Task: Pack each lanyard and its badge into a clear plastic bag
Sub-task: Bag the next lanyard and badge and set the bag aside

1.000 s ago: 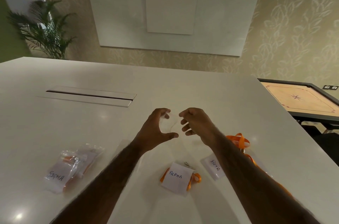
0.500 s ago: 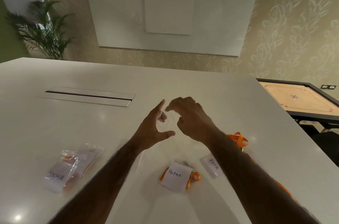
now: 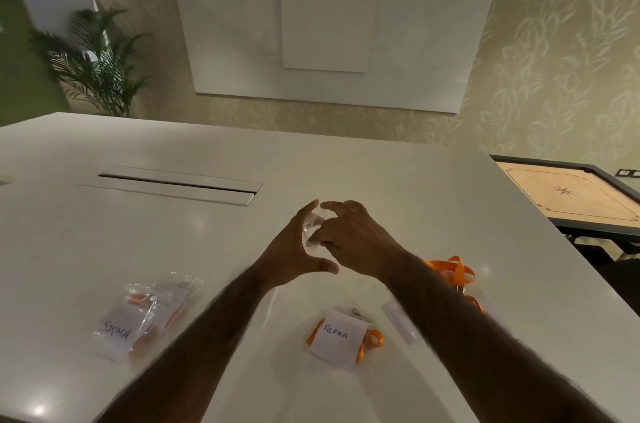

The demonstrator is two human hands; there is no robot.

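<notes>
White table (image 3: pixel 398 187); right hand (image 3: pixel 356 242) pinches crinkled clear plastic bag (image 3: pixel 312 222) touching left hand (image 3: pixel 292 258)

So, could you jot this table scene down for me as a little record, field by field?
Hands: left hand and right hand, close together above the table
Held: clear plastic bag, pinched by the right hand; left fingers straight against it
Packed: bag marked SIGMA, on the left
Unpacked: ALPHA badge on its orange lanyard; second orange lanyard by the right arm
</notes>
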